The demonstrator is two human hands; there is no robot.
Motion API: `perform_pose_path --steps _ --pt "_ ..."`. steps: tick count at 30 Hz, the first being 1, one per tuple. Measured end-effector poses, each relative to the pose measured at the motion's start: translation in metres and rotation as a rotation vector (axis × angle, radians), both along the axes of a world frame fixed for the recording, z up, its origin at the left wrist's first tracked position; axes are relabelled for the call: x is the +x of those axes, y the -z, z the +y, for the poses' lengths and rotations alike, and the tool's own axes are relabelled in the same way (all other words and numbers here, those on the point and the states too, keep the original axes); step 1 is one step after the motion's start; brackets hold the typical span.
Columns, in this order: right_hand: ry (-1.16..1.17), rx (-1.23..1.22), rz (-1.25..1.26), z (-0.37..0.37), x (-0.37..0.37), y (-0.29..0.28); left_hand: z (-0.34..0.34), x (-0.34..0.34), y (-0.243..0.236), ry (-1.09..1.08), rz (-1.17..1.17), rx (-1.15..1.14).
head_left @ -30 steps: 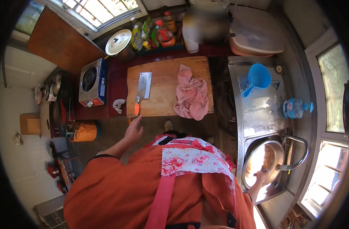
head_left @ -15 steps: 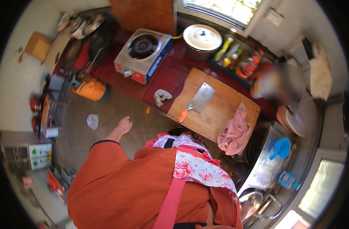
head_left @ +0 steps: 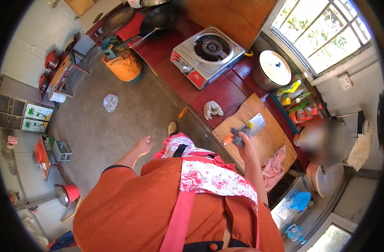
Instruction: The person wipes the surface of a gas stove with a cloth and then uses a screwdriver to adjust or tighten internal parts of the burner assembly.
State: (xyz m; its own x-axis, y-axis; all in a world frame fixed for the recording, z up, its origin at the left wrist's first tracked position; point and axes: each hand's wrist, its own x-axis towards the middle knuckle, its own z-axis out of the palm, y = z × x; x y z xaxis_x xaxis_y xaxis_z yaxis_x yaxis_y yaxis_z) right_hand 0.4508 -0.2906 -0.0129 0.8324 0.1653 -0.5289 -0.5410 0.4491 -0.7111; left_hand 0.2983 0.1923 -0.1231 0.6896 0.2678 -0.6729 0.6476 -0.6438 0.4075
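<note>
My right hand (head_left: pixel 248 148) is closed around a dark grey crumpled bundle (head_left: pixel 240 135) with a yellowish tip, whose kind I cannot make out. It is above the wooden cutting board (head_left: pixel 265 108), partly covering an orange-handled cleaver (head_left: pixel 258 124) that lies on the board. A pink cloth (head_left: pixel 275 166) is on the board's near right part, beside my right forearm. My left hand (head_left: pixel 144 145) hangs over the floor, fingers loosely bent and apart, with nothing in it. A crumpled whitish cloth or bag (head_left: pixel 212 109) lies left of the board.
A gas stove (head_left: pixel 208 54) stands on the dark red counter (head_left: pixel 167 71), with a lidded pot (head_left: pixel 274 71) and several bottles (head_left: pixel 299 111) to its right. An orange bag (head_left: pixel 124 67) and a clear plastic bag (head_left: pixel 110 103) are on the floor. A blue dipper (head_left: pixel 300 201) is by the sink.
My right hand has come from the sink to above the board with the dark bundle. My view has turned toward the left. My left hand still hangs over the floor.
</note>
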Motion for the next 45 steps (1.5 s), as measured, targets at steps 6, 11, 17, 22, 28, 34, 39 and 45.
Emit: perform_pose_path --steps 6,11,17,22,28,34,39,45 --pt "-0.116 0.133 0.107 0.156 0.080 0.004 0.105 0.001 0.040 -0.115 -0.090 -0.046" --pt "0.011 0.206 0.365 0.237 0.106 0.026 0.237 -0.059 0.071 -0.202 -0.135 -0.048" --pt "-0.017 0.039 0.287 0.276 0.128 0.041 0.305 -0.004 0.040 -0.074 0.004 0.136" --pt "-0.145 0.236 0.338 0.273 0.151 0.020 0.268 0.147 0.037 0.012 -0.246 0.003" --pt "-0.085 0.461 0.226 0.185 0.144 0.009 0.160 0.302 -0.056 0.296 -0.432 -0.276" --pt "0.103 0.106 0.625 0.139 0.047 0.072 0.107 0.392 -0.079 0.748 -0.589 -0.245" --pt "-0.394 -0.779 0.618 0.176 -0.042 0.064 0.062 0.459 -0.068 1.033 -0.801 -0.198" --pt "0.540 -0.497 0.625 0.194 -0.042 0.078 -0.012 0.537 -0.046 1.392 -0.989 -0.271"
